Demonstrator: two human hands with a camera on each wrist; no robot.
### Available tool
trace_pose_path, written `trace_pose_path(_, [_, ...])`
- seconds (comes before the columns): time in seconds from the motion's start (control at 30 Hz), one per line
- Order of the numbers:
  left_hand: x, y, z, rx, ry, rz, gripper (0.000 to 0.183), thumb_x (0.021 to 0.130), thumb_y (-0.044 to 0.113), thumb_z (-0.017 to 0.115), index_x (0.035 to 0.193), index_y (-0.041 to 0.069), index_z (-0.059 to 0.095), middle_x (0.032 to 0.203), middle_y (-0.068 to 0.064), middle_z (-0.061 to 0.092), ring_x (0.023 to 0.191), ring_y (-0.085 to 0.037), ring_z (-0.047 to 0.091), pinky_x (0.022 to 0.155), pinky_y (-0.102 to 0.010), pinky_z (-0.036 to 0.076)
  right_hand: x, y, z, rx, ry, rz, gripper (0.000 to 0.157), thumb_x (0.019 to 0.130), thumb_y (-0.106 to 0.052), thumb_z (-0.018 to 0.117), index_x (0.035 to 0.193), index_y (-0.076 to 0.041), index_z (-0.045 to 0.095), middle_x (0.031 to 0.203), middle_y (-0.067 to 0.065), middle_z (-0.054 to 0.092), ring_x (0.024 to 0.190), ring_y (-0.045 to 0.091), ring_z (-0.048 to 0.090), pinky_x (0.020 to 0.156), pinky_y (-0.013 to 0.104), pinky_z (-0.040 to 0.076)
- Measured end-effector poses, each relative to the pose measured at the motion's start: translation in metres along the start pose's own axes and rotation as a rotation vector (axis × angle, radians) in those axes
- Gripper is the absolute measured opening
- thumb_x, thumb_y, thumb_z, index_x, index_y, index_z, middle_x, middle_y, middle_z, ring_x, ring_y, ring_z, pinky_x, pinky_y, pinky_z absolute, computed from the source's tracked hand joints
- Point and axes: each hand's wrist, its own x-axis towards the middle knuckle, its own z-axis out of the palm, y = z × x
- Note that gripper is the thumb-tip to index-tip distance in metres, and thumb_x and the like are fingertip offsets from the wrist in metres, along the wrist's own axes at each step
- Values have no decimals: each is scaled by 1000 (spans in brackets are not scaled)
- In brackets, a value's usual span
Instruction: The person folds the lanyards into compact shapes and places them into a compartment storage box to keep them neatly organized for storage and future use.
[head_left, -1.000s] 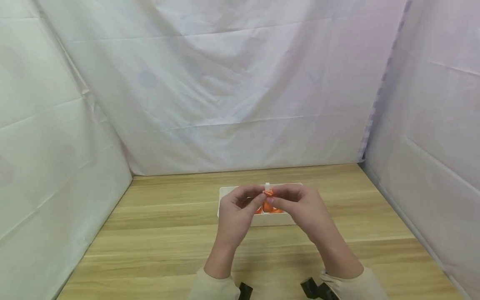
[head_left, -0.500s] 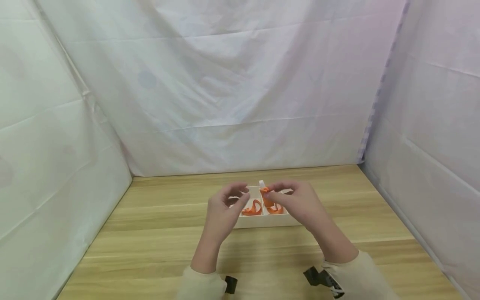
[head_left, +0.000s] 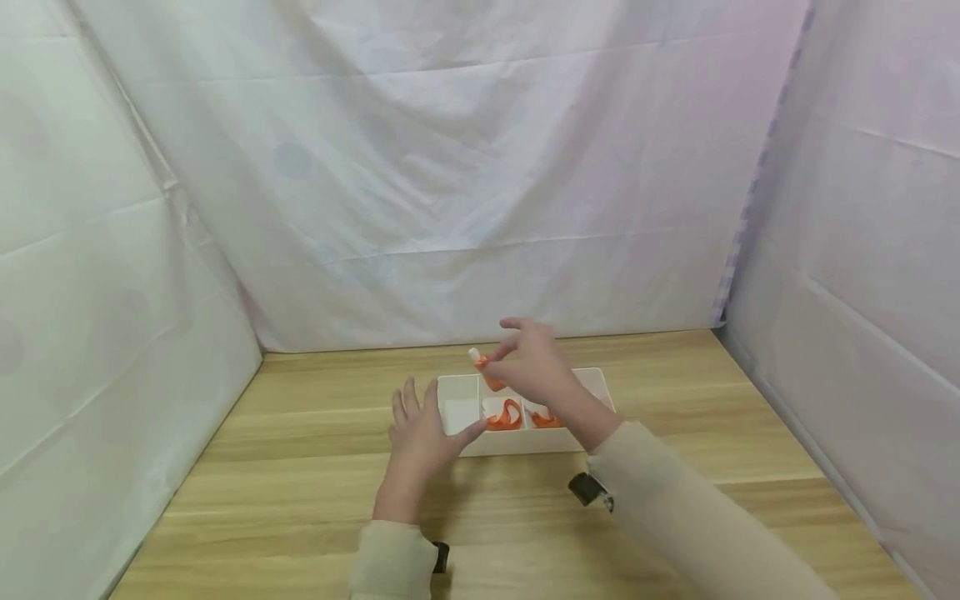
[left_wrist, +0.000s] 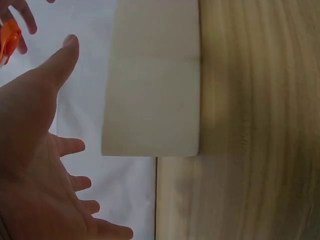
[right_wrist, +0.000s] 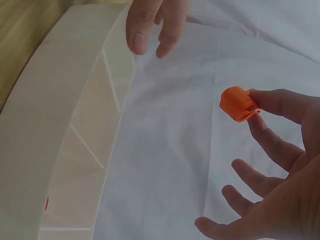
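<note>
My right hand (head_left: 534, 365) pinches a rolled orange ribbon-like strip (right_wrist: 235, 104) with a white end between thumb and fingertips. It holds the roll above the back of a white divided tray (head_left: 517, 442), and the other fingers are spread apart. Fingers straight and spread, my left hand (head_left: 420, 435) is at the tray's left end and holds nothing. Its thumb overlaps the tray's front in the head view; I cannot tell whether it touches. A looped orange strip (head_left: 505, 415) lies in a middle compartment, and another orange strip (head_left: 545, 419) lies in the one to its right.
The tray's leftmost compartment (head_left: 459, 412) shows its bare white floor. Under everything is a wood-grain table (head_left: 315, 467). White cloth (head_left: 465, 167) hangs behind the table and along both sides.
Both hands were together on the orange roll. The left hand let go, moved left and spread its fingers. The right hand carried the roll leftward over the tray.
</note>
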Motion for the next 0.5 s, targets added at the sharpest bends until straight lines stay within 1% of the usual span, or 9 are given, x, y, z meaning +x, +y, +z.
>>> trace_pose_path(0.07, [5, -6, 5, 26, -17, -9, 117, 85, 73, 76, 170, 13, 22, 178, -23, 2, 164, -52, -1, 120, -85, 19, 10, 0, 10, -52, -8, -11, 6, 84, -23, 81, 83, -18, 83, 162, 4, 54, 159, 38, 34, 115, 57, 50])
trace_pose_path(0.1, [8, -9, 7, 40, -26, -12, 119, 85, 76, 74, 171, 14, 20, 179, -22, 1, 165, -51, -3, 120, -85, 17, 13, -1, 14, -87, -14, -15, 8, 85, -24, 81, 79, -19, 83, 166, 4, 49, 160, 40, 33, 115, 56, 50])
trace_pose_path(0.2, [14, -16, 12, 106, -47, -7, 121, 84, 82, 68, 172, 17, 17, 179, -22, 0, 165, -50, -3, 121, -85, 14, 23, -4, 26, -171, -31, -9, 11, 86, -26, 81, 75, -22, 82, 166, 3, 49, 158, 41, 36, 99, 50, 60])
trace_pose_path(0.23, [16, -18, 13, 133, -50, -4, 121, 84, 85, 66, 172, 18, 17, 180, -21, 0, 166, -49, -3, 120, -86, 13, 26, -6, 29, -202, -37, -7, 12, 86, -27, 80, 75, -23, 82, 167, 2, 48, 158, 42, 36, 95, 51, 61])
trace_pose_path(0.27, [17, -19, 14, 163, -52, -1, 121, 84, 86, 64, 172, 18, 17, 180, -21, 1, 166, -49, -2, 119, -87, 14, 28, -7, 32, -217, -43, -3, 13, 87, -28, 80, 75, -24, 82, 167, 1, 48, 157, 42, 36, 96, 53, 60])
trace_pose_path(0.33, [18, -22, 15, 212, -52, 11, 121, 83, 90, 60, 172, 20, 17, 180, -20, 2, 166, -48, -1, 118, -88, 14, 31, -11, 38, -258, -58, 2, 15, 88, -30, 80, 75, -25, 83, 168, 0, 46, 157, 43, 36, 103, 61, 56])
trace_pose_path(0.4, [19, -24, 16, 240, -53, 16, 123, 82, 93, 56, 173, 21, 15, 180, -18, 2, 167, -46, -1, 118, -88, 14, 34, -13, 45, -290, -69, 12, 18, 90, -32, 80, 73, -26, 82, 169, -1, 45, 157, 42, 36, 111, 71, 46])
trace_pose_path(0.47, [19, -26, 16, 249, -52, 17, 127, 80, 96, 53, 173, 19, 12, 181, -17, 1, 167, -44, -2, 119, -87, 14, 37, -15, 51, -321, -80, 28, 22, 91, -34, 81, 70, -26, 80, 170, -2, 44, 158, 41, 36, 117, 77, 36])
trace_pose_path(0.5, [20, -26, 16, 246, -51, 15, 129, 80, 97, 52, 173, 18, 11, 181, -16, 0, 167, -44, -3, 119, -87, 13, 38, -15, 54, -342, -86, 35, 25, 91, -35, 81, 67, -26, 79, 170, -2, 43, 158, 41, 36, 118, 78, 32])
